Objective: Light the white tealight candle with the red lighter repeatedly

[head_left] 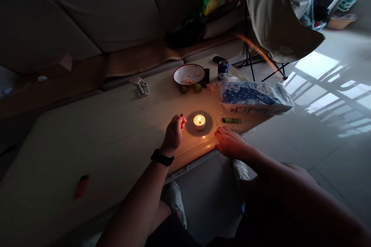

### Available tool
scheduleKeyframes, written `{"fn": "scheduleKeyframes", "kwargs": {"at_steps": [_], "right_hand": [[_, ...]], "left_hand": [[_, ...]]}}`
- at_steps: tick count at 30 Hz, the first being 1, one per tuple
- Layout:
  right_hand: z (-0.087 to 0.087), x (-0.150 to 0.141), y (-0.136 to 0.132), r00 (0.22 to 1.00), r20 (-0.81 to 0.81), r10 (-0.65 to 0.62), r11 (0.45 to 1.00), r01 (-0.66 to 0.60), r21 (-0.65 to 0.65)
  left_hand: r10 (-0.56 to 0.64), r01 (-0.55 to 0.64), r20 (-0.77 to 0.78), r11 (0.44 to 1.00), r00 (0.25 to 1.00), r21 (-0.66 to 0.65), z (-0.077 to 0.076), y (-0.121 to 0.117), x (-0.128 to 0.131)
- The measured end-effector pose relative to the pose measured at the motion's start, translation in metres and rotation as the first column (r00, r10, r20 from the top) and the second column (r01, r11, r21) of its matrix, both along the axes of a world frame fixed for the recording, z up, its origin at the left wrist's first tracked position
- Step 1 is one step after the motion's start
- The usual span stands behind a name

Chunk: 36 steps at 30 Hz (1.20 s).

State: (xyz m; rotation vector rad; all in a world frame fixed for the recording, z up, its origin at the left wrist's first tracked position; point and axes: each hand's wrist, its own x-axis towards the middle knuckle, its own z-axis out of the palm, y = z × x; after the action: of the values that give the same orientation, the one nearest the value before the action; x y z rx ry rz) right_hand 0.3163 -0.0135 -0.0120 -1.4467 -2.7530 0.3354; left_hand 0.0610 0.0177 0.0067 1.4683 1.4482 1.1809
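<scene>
A lit tealight candle point(199, 122) stands on the table, its flame lighting the wood around it. My left hand point(174, 133), with a black watch on the wrist, is closed in a fist just left of the candle. A small dark tip shows above its thumb; the rest of what it grips is hidden. To the candle's right, my right hand point(230, 141) rests at the table's near edge, fingers stretched out and thumb apart. Thin sticks point(215, 120) lie beyond its fingertips. A green lighter point(231, 120) lies just past that hand.
A tissue pack point(256, 97) sits at the table's right end. Behind are a bowl point(189, 74), two green fruits point(197, 87) and a blue can point(223, 68). A red lighter point(81, 186) lies far left. A sofa point(116, 11) and folding chair point(278, 19) stand beyond.
</scene>
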Motion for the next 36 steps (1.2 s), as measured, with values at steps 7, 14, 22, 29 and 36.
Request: {"fn": "scheduleKeyframes", "kwargs": {"at_steps": [7,14,22,29,36], "right_hand": [[0.0,-0.001,0.001,1.0,-0.002,-0.009,0.999,0.009,-0.032],[0.0,-0.001,0.001,1.0,-0.001,0.004,1.0,-0.004,-0.01],[-0.001,0.0,0.001,1.0,-0.01,0.005,1.0,-0.005,-0.014],[-0.001,0.0,0.001,1.0,-0.014,0.0,1.0,0.0,-0.015],[0.001,-0.001,0.0,1.0,-0.011,-0.009,1.0,0.008,-0.012]], "left_hand": [[0.16,-0.022,0.509,0.964,0.846,-0.266,0.003,0.001,-0.006],[0.158,0.024,0.591,0.957,0.791,-0.289,0.005,-0.004,-0.012],[0.141,-0.018,0.532,0.973,0.835,-0.23,0.002,-0.005,-0.013],[0.16,-0.028,0.526,0.968,0.835,-0.25,0.002,-0.004,-0.014],[0.161,-0.029,0.525,0.968,0.836,-0.251,0.0,-0.003,-0.016]]}}
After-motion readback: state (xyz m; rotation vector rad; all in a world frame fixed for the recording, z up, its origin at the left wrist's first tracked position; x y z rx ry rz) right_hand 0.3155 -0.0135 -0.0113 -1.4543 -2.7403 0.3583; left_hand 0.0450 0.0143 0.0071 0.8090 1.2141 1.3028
